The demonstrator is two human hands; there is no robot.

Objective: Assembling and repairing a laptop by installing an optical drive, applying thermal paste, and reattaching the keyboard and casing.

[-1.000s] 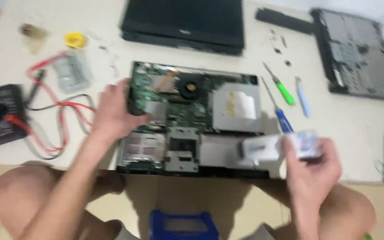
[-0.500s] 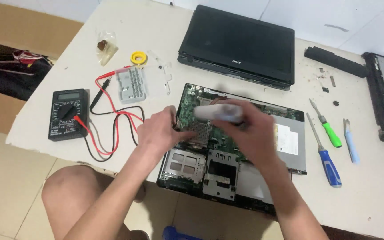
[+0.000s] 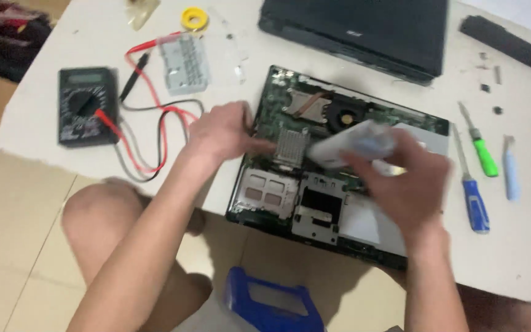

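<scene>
Opened laptop base, circuit board and fan exposed, lying near the front edge of a white table. Left hand resting on the base's left edge, fingers stretched flat toward a grey heat sink, grasping nothing. Right hand hovering over the middle of the board, closed around a white tube whose tip points left toward the heat sink; blurred, so no telling whether the tip touches it. To the right of the base, a blue screwdriver, a green screwdriver and a pale blue tool lying side by side. Behind the base, a closed black laptop; farther right, a black battery and a few loose screws. To the left, a black multimeter with red and black leads looping across the table, a grey keypad-like part and a yellow tape roll beyond it. Bare knees showing below the table edge, with a blue stool between them.
</scene>
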